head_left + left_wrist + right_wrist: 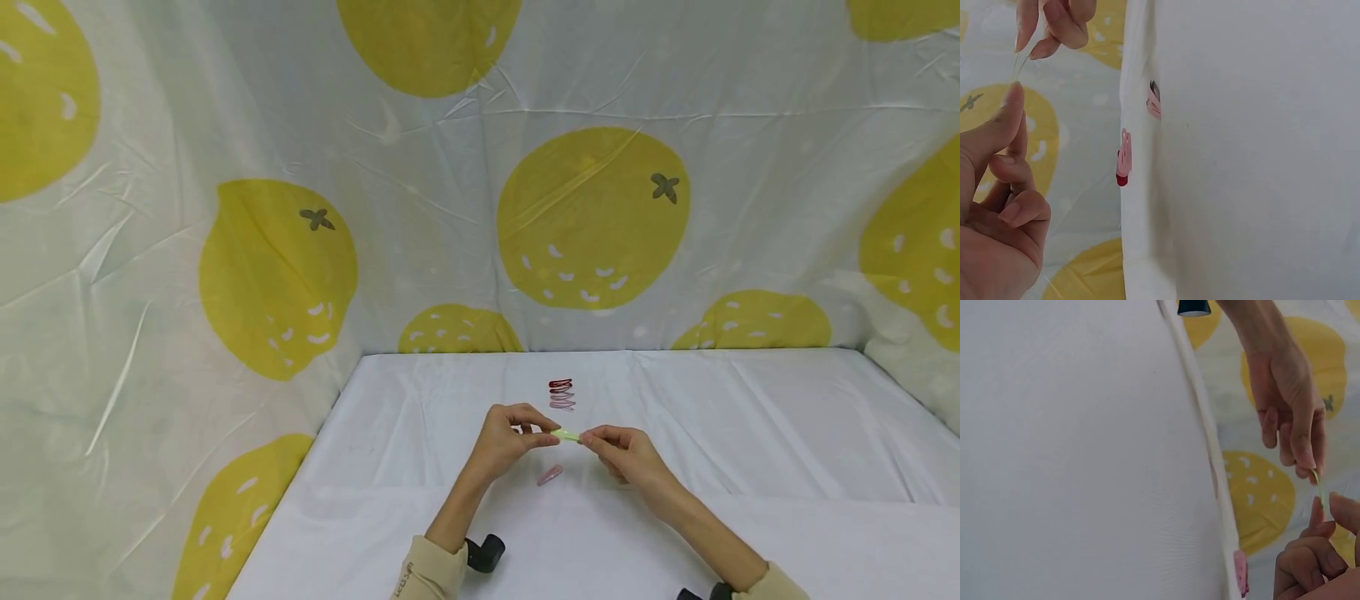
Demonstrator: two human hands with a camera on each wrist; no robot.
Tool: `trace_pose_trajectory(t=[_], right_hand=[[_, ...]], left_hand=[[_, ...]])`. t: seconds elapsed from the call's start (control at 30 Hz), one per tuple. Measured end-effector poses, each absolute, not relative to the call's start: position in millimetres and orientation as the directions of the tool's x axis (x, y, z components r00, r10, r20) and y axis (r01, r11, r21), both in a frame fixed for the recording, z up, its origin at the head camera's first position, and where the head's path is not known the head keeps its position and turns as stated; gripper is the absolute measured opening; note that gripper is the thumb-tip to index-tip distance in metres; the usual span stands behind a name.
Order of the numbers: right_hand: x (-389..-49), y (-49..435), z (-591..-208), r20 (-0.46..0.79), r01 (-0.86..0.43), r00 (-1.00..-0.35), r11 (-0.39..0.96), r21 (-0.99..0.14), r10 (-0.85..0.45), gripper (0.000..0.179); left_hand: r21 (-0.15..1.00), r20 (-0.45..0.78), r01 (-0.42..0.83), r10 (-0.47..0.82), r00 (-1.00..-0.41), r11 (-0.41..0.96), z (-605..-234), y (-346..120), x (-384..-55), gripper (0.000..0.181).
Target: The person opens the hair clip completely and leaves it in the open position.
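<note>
Above the table, a light green snap hair clip point(567, 435) spans the gap between both hands. My left hand point(506, 437) pinches one end between thumb and forefinger. At the other end, the fingertips of my right hand point(630, 457) pinch the clip. Seen edge-on in the left wrist view, the hair clip point(1019, 67) shows two thin strips spread apart towards the right hand point(1063, 25). A single pink hair clip point(550, 475) lies on the table below the hands.
Beyond the hands, red hair clips point(560, 386) and pink hair clips point(562, 402) lie in a column on the white tablecloth point(420, 417). A lemon-patterned curtain point(420, 208) hangs behind and along the left side of the table.
</note>
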State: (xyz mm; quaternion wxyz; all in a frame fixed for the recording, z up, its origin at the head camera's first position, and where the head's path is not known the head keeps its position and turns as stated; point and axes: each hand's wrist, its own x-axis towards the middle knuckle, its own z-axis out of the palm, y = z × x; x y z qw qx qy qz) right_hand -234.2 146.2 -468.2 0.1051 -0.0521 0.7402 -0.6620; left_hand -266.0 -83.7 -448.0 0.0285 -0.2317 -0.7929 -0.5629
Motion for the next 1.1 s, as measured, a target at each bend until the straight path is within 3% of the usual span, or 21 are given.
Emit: trace_pose_trajectory(t=[0.27, 0.5, 0.6, 0.87, 1.1], right_hand=[[-232, 145, -468, -0.031, 0.011, -0.986, 0.121, -0.993, -0.162, 0.039], [-232, 146, -477, 0.277, -0.297, -0.952, 0.183, -0.937, -0.128, 0.019], [-233, 147, -478, 0.349, -0.368, -0.929, 0.211, -0.905, -0.123, 0.016], [-234, 146, -481, 0.360, -0.377, -0.926, 0.236, -0.896, -0.112, 0.013], [-234, 143, -481, 0.271, -0.279, -0.960, 0.285, -0.917, -0.069, 0.018]], left_hand=[[0.889, 0.269, 0.356, 0.299, -0.915, 0.289, -447, -84, -265, 0.009], [0.898, 0.240, 0.333, 0.315, -0.918, 0.287, -447, -85, -265, 0.010], [0.903, 0.220, 0.319, 0.328, -0.919, 0.289, -448, -85, -265, 0.010], [0.915, 0.210, 0.303, 0.327, -0.921, 0.265, -448, -85, -264, 0.011], [0.904, 0.225, 0.313, 0.300, -0.927, 0.291, -449, -84, -265, 0.007]])
